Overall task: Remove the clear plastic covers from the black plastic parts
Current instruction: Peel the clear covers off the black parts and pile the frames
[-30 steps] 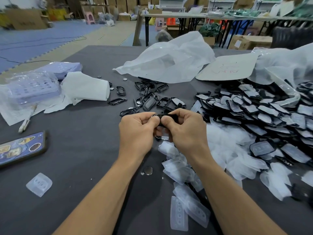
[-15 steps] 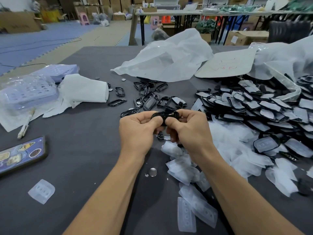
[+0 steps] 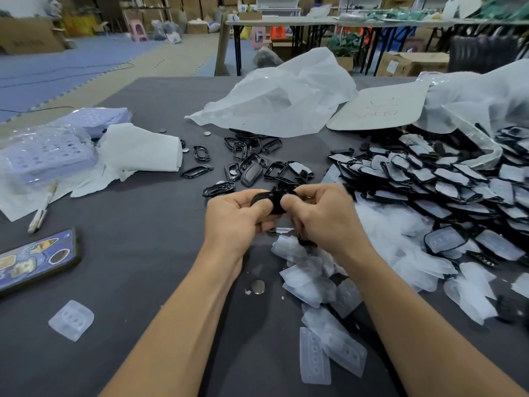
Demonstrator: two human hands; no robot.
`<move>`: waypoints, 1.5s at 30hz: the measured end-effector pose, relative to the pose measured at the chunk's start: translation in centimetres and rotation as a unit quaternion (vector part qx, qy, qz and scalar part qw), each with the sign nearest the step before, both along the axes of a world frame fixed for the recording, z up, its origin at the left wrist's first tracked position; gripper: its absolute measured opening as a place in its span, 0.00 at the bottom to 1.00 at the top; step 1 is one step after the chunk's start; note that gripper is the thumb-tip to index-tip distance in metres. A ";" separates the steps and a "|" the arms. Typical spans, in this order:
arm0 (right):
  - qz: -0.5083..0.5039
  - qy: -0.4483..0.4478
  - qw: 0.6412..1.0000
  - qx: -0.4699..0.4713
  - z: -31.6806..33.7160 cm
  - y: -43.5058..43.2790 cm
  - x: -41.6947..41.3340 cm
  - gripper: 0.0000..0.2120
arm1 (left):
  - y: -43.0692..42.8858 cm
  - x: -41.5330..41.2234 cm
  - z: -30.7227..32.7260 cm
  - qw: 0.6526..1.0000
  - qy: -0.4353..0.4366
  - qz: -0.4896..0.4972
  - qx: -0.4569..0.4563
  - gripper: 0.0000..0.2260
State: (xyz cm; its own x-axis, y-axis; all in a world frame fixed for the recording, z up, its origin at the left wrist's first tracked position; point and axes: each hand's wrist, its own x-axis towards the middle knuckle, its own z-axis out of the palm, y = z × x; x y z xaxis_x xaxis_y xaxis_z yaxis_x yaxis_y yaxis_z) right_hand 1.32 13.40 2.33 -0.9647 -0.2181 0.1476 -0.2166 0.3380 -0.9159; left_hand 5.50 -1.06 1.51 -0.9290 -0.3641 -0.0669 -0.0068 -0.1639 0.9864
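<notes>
Black part (image 3: 264, 198): one | left hand (image 3: 234, 222) and right hand (image 3: 320, 216) both pinching it | phone (image 3: 37, 259): one

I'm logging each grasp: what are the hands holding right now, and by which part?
One black plastic part, held between both hands: the left hand pinches its left end and the right hand pinches its right end.

Bare worktop (image 3: 148, 224) lies open just right of the phone (image 3: 34, 262). Farther right of it, loose covers (image 3: 309, 282) and stacked parts (image 3: 443, 179) block my way; beyond the phone, tissue (image 3: 140, 150) crowds in.
</notes>
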 end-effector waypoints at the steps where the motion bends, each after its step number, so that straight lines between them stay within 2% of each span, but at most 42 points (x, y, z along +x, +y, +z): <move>1: -0.032 0.033 0.999 0.026 0.4 0.7 -0.3 0.09 | -0.1 -0.1 0.0 1.000 -0.001 0.014 0.005 0.09; 3: -0.108 0.090 0.988 0.069 1.7 2.9 -1.2 0.07 | -0.4 -0.3 0.0 0.999 -0.009 0.040 0.027 0.08; 5: -0.151 0.099 0.958 0.221 2.9 5.7 -2.3 0.06 | -0.7 -0.4 -0.1 0.997 -0.013 0.057 0.046 0.08; 7: -0.125 0.037 0.915 0.383 3.2 7.8 -2.8 0.08 | -0.9 -0.5 -0.1 0.997 -0.013 0.062 0.053 0.08; 9: -0.093 -0.019 0.896 0.435 2.5 8.5 -2.5 0.11 | -0.7 -0.5 -0.1 0.997 -0.017 0.057 0.056 0.09; 11: -0.101 -0.017 0.908 0.407 1.6 8.3 -1.8 0.13 | -0.4 -0.6 0.0 0.997 -0.023 0.049 0.051 0.09; 14: -0.152 0.050 0.923 0.350 0.9 8.2 -1.5 0.09 | 0.1 -0.6 0.0 0.997 -0.033 0.044 0.047 0.09; 17: -0.176 0.071 0.925 0.328 1.1 8.2 -1.1 0.07 | 0.1 -0.4 0.0 0.997 -0.039 0.038 0.057 0.08; 20: -0.191 0.102 0.929 0.300 1.2 8.2 -1.0 0.01 | -0.1 -0.5 0.0 0.994 -0.038 0.016 0.097 0.08; 23: -0.202 0.123 0.939 0.251 1.0 8.5 -1.2 0.05 | -0.2 -0.7 0.1 0.989 -0.037 -0.008 0.140 0.06; 25: -0.194 0.116 0.958 0.178 0.9 8.7 -1.5 0.06 | -0.3 -0.8 0.0 0.989 -0.036 -0.016 0.144 0.04; 27: -0.189 0.090 0.974 0.092 1.0 8.9 -1.8 0.06 | -0.3 -0.8 -0.1 0.990 -0.034 -0.015 0.137 0.06; 32: -0.178 0.012 0.983 -0.042 1.0 8.9 -2.3 0.08 | -0.3 -0.7 0.2 0.995 -0.036 -0.004 0.089 0.10; 34: -0.175 0.008 0.984 -0.021 0.8 8.8 -2.4 0.11 | -0.2 -0.7 0.2 0.997 -0.037 -0.001 0.067 0.10; 38: -0.200 0.058 0.972 0.109 0.4 8.6 -2.2 0.13 | 0.2 -0.8 0.1 0.999 -0.035 -0.005 0.041 0.11; 43: -0.206 0.082 0.938 0.268 0.5 8.4 -1.6 0.11 | 0.3 -0.9 0.0 0.999 -0.032 -0.003 0.031 0.10; 45: -0.222 0.127 0.924 0.285 1.0 8.2 -1.4 0.11 | 0.3 -0.9 0.0 0.999 -0.030 0.003 0.029 0.10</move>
